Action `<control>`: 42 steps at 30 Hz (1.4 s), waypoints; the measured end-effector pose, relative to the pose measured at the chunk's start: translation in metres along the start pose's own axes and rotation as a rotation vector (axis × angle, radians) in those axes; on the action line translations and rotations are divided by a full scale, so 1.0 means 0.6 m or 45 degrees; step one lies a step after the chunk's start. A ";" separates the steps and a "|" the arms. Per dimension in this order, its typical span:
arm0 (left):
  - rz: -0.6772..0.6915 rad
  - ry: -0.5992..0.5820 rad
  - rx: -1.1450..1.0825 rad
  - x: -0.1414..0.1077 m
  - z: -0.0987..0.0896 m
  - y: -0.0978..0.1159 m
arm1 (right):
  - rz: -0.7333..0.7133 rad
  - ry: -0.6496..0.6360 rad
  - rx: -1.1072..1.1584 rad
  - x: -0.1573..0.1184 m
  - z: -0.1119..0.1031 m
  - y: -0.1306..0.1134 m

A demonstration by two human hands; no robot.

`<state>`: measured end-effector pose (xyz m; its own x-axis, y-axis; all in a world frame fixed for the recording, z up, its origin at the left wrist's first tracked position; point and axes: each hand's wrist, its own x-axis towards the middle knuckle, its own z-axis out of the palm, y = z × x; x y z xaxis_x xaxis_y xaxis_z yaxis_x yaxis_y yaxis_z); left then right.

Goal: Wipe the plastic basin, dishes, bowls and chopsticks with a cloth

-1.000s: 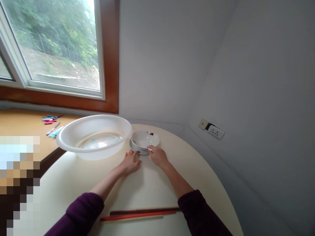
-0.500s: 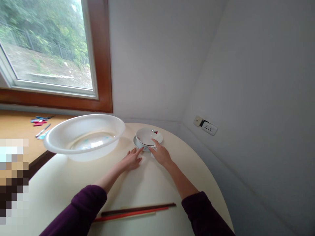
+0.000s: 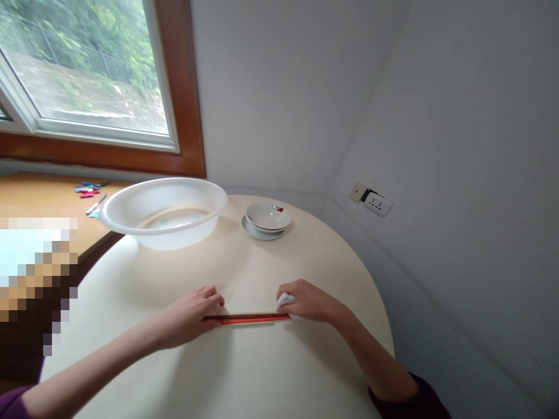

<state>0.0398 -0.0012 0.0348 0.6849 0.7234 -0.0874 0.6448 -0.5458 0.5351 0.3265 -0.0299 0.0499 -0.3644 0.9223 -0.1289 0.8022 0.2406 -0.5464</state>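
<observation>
Red, dark brown and pale chopsticks (image 3: 251, 318) lie side by side across the table in front of me. My left hand (image 3: 192, 314) is closed round their left end, its fingers curled over them. At their right end is my right hand (image 3: 311, 301), closed on a crumpled white tissue or cloth (image 3: 286, 299). Its fingertips are close to the chopstick tips; whether they touch is hard to tell. Farther back, a white bowl (image 3: 267, 217) with a red floral mark sits on other dishes, the lowest a pale plate (image 3: 263, 235).
A large translucent white basin (image 3: 174, 237) stands at the back left of the round table (image 3: 262, 372). Beyond it, a wooden desk (image 3: 39, 198) carries small coloured items and a pen (image 3: 96, 204). Walls and a power socket (image 3: 378, 204) bound the right side.
Both hands have left the stacked dishes and come back towards me to the chopsticks. My left hand has closed on them; the white tissue or cloth came along in my right hand.
</observation>
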 end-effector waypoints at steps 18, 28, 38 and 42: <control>0.124 0.294 0.060 -0.027 0.059 -0.018 | -0.050 0.085 -0.098 -0.022 0.040 0.029; 0.130 0.448 0.142 -0.029 0.074 -0.032 | 0.019 0.220 -0.065 -0.059 0.050 0.048; 0.145 0.511 0.118 -0.030 0.080 -0.033 | -0.249 0.455 -0.367 -0.064 0.091 0.063; 0.167 0.527 0.081 -0.029 0.080 -0.033 | -0.366 0.609 -0.337 -0.065 0.097 0.070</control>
<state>0.0314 -0.0235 -0.0148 0.5770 0.7477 0.3287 0.5899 -0.6598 0.4655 0.3472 -0.0735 -0.0160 -0.3799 0.8281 0.4122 0.8161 0.5098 -0.2722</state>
